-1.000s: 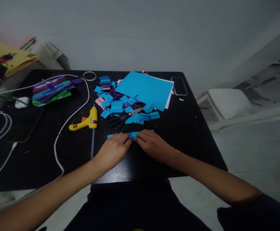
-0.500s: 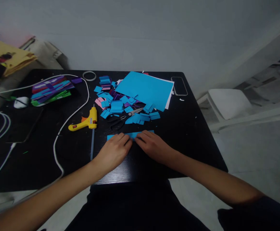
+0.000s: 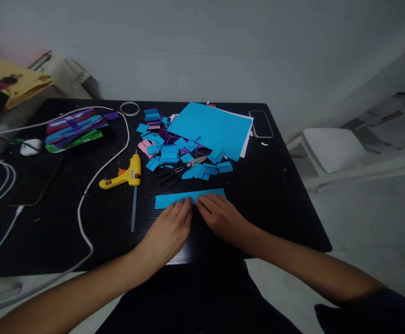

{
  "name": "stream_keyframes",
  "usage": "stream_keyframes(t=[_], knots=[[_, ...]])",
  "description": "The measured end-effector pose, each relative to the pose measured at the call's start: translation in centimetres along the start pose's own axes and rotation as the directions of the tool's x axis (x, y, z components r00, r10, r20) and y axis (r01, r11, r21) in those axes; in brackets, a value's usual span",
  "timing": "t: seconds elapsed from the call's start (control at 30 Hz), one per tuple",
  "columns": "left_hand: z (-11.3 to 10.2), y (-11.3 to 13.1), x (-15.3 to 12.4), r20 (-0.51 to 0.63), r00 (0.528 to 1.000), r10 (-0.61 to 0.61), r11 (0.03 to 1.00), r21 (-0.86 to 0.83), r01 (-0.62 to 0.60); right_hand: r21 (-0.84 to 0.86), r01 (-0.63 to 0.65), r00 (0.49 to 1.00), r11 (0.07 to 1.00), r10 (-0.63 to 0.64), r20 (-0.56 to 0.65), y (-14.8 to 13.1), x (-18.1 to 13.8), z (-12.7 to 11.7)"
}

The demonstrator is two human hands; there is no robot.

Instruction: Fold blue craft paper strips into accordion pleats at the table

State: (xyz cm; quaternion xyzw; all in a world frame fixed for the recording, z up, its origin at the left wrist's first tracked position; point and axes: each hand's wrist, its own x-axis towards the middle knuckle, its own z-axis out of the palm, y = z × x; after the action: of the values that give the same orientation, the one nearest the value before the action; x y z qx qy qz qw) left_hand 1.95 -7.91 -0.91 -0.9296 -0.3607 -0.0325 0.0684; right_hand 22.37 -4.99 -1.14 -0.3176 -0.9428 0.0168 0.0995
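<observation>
A blue paper strip (image 3: 169,199) with a lengthwise crease lies across the table in front of me. My left hand (image 3: 174,225) has its fingers bunched on the strip's near edge around the middle. Just right of it, my right hand (image 3: 218,213) pinches the same edge, its fingertips almost meeting the left ones. The thumbs are mostly hidden. Beyond the strip are black-handled scissors (image 3: 169,177) with part-open blades, resting against small cut and folded blue paper pieces (image 3: 169,154).
Left of the strip lies a yellow glue gun (image 3: 131,174) with a glue stick in it. A white cable (image 3: 80,218) curves past it. Farther back are blue sheets (image 3: 212,127), a phone (image 3: 261,124), a tape ring (image 3: 129,109) and a bundle of coloured paper (image 3: 73,130).
My left hand has slid toward me and turned more upright, exposing more of the strip's left half. My right hand stays about where it was, at the edge.
</observation>
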Motion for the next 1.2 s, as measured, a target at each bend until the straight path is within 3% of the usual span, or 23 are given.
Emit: stream_keyframes(t=[0.27,0.5,0.73,0.87,0.97,1.2], knots=[[0.0,0.0,-0.1,-0.039,0.999,-0.018,1.0,-0.013,0.018,-0.05,-0.139,0.982,0.989,0.131,-0.14,1.0,-3.3,0.3],[0.4,0.1,-0.1,-0.033,0.998,-0.052,0.997,-0.055,0.051,-0.036,-0.207,0.971,0.978,0.201,-0.131,1.8,-4.7,-0.3],[0.5,0.3,-0.2,-0.022,0.997,-0.068,0.996,-0.052,0.067,-0.035,-0.244,0.962,0.969,0.237,-0.136,1.0,-4.0,-0.3],[0.3,0.1,0.1,-0.036,0.997,-0.068,0.998,-0.009,0.068,-0.003,-0.193,0.972,0.981,0.191,-0.139,0.6,-2.7,-0.2],[-0.1,-0.5,0.6,-0.038,0.997,-0.064,0.997,-0.037,0.063,0.033,-0.126,0.991,0.992,0.127,-0.043,0.9,-1.7,-0.3],[-1.1,-1.7,2.5,0.081,0.995,-0.061,0.992,-0.102,0.07,0.018,-0.097,0.995,0.995,0.096,0.01,1.7,-0.7,-0.9]])
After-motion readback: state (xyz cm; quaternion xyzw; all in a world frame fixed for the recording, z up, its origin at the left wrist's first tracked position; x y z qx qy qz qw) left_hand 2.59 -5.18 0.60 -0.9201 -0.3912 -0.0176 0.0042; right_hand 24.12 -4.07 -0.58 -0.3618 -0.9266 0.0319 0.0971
